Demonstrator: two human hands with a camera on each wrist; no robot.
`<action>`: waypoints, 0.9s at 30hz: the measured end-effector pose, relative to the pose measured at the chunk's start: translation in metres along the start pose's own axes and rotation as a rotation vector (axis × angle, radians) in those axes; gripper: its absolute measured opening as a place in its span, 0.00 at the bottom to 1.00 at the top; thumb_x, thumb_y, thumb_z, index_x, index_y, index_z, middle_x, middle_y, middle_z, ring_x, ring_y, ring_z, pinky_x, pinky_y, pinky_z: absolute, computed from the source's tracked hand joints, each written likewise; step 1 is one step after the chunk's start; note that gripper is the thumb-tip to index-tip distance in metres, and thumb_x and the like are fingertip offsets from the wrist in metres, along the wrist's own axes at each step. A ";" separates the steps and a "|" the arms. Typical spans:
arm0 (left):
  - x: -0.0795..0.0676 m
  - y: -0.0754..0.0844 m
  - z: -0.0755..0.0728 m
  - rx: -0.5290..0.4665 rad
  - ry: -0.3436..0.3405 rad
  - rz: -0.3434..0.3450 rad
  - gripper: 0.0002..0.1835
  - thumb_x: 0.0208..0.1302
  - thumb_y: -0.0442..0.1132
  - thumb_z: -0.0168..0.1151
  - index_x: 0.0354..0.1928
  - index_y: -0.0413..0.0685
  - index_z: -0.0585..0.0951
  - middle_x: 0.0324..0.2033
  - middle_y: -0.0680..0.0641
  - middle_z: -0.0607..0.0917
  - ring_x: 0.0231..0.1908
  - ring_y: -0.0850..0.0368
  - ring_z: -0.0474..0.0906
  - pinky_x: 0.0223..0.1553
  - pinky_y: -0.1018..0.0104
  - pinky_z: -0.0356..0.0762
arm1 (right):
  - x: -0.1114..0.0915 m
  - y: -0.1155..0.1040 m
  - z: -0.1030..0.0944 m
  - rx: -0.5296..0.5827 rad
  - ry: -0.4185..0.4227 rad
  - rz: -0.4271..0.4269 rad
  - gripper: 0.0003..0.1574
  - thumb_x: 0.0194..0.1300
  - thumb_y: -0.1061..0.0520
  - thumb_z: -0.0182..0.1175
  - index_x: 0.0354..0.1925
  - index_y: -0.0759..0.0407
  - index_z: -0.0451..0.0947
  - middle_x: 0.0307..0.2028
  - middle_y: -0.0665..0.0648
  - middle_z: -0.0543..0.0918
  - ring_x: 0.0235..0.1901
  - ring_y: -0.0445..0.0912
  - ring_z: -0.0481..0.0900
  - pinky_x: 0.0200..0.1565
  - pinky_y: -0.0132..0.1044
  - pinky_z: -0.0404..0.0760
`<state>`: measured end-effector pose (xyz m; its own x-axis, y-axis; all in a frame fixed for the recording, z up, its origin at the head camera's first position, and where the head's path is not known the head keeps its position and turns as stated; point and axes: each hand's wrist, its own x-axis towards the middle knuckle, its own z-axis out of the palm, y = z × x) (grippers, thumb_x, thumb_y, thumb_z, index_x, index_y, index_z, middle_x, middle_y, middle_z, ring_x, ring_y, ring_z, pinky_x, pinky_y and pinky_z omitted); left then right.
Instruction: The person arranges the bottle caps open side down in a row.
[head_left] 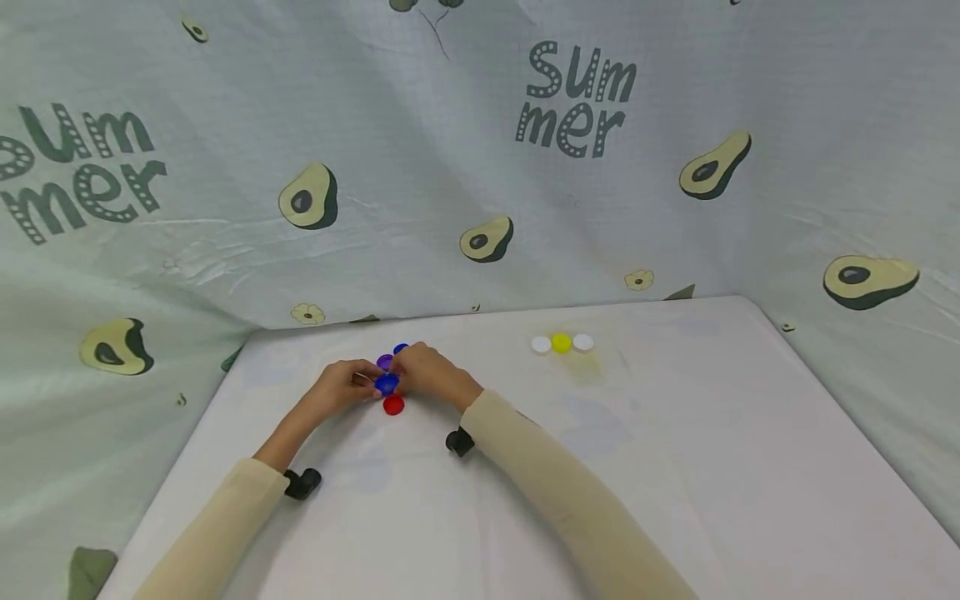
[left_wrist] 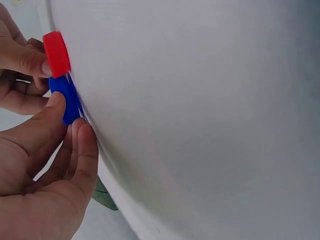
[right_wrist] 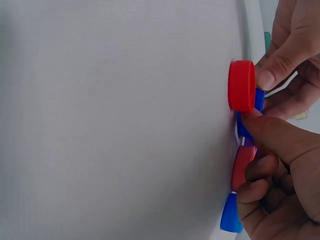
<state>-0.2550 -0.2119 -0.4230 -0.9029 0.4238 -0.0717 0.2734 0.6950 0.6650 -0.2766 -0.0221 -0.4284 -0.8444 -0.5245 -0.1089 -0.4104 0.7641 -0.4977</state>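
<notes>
A blue bottle cap [head_left: 387, 384] lies between the hands, with a red bottle cap [head_left: 393, 404] just on its near side. My left hand [head_left: 347, 387] pinches the blue cap by its left edge, thumb on top in the left wrist view. From the other side, my right hand [head_left: 431, 372] pinches the same cap, its thumb against the rim and the other fingers curled. Beyond it are a purple cap [head_left: 385, 362] and another blue cap [head_left: 401, 348]. A second red cap [right_wrist: 242, 167] shows beside my right fingers in the right wrist view; the right hand hides it from the head view.
Farther right on the white table [head_left: 675, 467] stand a white cap [head_left: 542, 344], a yellow cap [head_left: 561, 342] and another white cap [head_left: 582, 342] in a row. A printed cloth [head_left: 405, 167] hangs behind the table and along its sides.
</notes>
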 end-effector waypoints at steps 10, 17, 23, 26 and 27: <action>-0.002 0.002 -0.004 -0.069 -0.021 0.000 0.17 0.70 0.31 0.64 0.58 0.31 0.80 0.54 0.32 0.83 0.54 0.37 0.81 0.50 0.55 0.84 | -0.003 0.013 -0.004 0.186 -0.026 -0.009 0.20 0.64 0.57 0.72 0.53 0.62 0.84 0.23 0.47 0.78 0.24 0.37 0.72 0.28 0.25 0.70; -0.004 0.007 -0.004 -0.121 0.009 0.013 0.19 0.68 0.32 0.67 0.58 0.34 0.80 0.53 0.34 0.84 0.53 0.40 0.82 0.50 0.60 0.84 | -0.014 0.022 -0.007 0.243 0.056 -0.089 0.21 0.62 0.56 0.74 0.52 0.62 0.84 0.28 0.48 0.78 0.29 0.37 0.72 0.30 0.24 0.72; -0.006 0.013 -0.004 -0.122 0.041 0.057 0.20 0.66 0.33 0.69 0.58 0.34 0.81 0.49 0.37 0.86 0.48 0.46 0.84 0.45 0.69 0.84 | -0.028 0.027 -0.010 0.308 0.125 -0.138 0.21 0.63 0.59 0.73 0.53 0.62 0.84 0.33 0.50 0.80 0.33 0.39 0.73 0.34 0.24 0.74; -0.006 0.017 -0.004 -0.142 0.061 0.082 0.21 0.66 0.34 0.70 0.59 0.34 0.81 0.48 0.37 0.87 0.48 0.46 0.85 0.45 0.70 0.84 | -0.033 0.031 -0.013 0.285 0.168 -0.167 0.22 0.63 0.57 0.73 0.55 0.59 0.84 0.40 0.51 0.83 0.38 0.41 0.75 0.39 0.25 0.75; -0.007 0.019 -0.004 -0.150 0.066 0.088 0.21 0.66 0.35 0.70 0.59 0.35 0.81 0.49 0.38 0.87 0.48 0.47 0.85 0.45 0.70 0.84 | -0.035 0.033 -0.015 0.275 0.182 -0.174 0.23 0.63 0.56 0.74 0.55 0.58 0.83 0.43 0.51 0.84 0.40 0.41 0.76 0.41 0.25 0.76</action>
<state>-0.2452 -0.2039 -0.4068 -0.8987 0.4370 0.0373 0.3044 0.5604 0.7703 -0.2656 0.0266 -0.4281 -0.8278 -0.5433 0.1398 -0.4659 0.5270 -0.7107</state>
